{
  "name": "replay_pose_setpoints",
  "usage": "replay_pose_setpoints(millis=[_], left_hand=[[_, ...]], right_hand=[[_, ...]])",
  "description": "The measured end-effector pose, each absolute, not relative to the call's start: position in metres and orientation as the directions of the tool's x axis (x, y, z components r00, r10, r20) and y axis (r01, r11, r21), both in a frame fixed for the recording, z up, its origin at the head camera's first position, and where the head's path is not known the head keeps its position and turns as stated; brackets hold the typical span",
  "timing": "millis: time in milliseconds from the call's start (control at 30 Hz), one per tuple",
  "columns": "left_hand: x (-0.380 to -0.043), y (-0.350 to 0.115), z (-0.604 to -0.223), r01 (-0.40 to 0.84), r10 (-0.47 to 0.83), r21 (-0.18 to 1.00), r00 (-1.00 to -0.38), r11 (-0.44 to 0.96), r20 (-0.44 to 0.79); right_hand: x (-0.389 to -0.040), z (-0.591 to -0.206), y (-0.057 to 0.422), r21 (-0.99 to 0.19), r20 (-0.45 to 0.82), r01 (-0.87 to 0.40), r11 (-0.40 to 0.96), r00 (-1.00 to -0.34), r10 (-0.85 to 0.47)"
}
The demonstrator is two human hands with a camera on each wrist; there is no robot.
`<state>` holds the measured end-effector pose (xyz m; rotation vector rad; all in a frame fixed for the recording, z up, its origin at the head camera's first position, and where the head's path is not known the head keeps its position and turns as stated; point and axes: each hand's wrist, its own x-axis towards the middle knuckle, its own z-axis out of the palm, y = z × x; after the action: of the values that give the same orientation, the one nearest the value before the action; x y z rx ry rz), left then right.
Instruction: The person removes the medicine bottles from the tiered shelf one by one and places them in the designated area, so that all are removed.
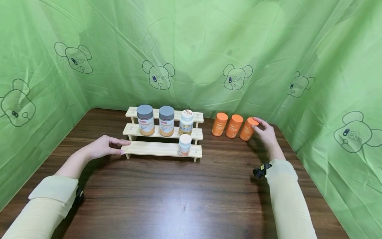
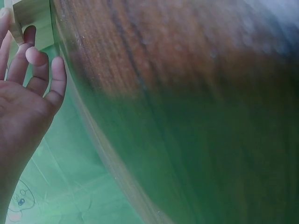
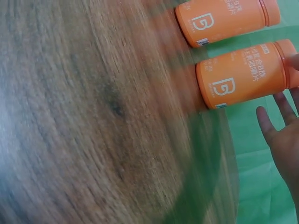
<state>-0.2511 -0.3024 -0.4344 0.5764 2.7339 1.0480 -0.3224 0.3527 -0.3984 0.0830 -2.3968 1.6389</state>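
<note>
My left hand [image 1: 101, 146] holds the left end of the lowest step of a three-step wooden display rack [image 1: 152, 148], thumb at the front and fingers at the end. In the left wrist view, the other fingers of this hand [image 2: 28, 93] are loosely bent beside the wood [image 2: 35, 21]. On the right, my right hand [image 1: 266, 134] pinches the orange lid of the rightmost orange bottle [image 1: 246, 131] between thumb and fingers. That bottle [image 3: 243, 74] stands upright on the table, its lid partly covered by the thumb in the right wrist view.
Two more orange bottles, one left [image 1: 220, 124] and one middle [image 1: 234, 126], stand in the same row. The rack's middle step bears two grey-lidded jars [image 1: 145, 120] and a white-capped bottle [image 1: 186, 122]. A small white bottle [image 1: 184, 146] stands on the lowest step. Green cloth [image 1: 197, 39] surrounds the table.
</note>
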Motion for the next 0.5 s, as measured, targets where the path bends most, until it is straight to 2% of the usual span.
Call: replay_pose_setpoints(millis=[167,400,500], left_hand=[[-0.251,-0.303,-0.435,0.302,0.406,0.659,-0.914,0.689,-0.006],[-0.253,-0.303,-0.436,0.299,0.404,0.659,-0.915,0.69,-0.009],[-0.253,-0.303,-0.436,0.3,0.405,0.657,-0.914,0.692,-0.009]], right_hand=[[-0.318,-0.39,0.353,-0.909,0.211,-0.173,0.38,-0.975,0.062],[-0.309,-0.371,0.353,-0.859,0.272,-0.209,0.467,-0.96,0.071],[-0.307,-0.364,0.353,-0.866,0.28,-0.212,0.453,-0.956,0.088]])
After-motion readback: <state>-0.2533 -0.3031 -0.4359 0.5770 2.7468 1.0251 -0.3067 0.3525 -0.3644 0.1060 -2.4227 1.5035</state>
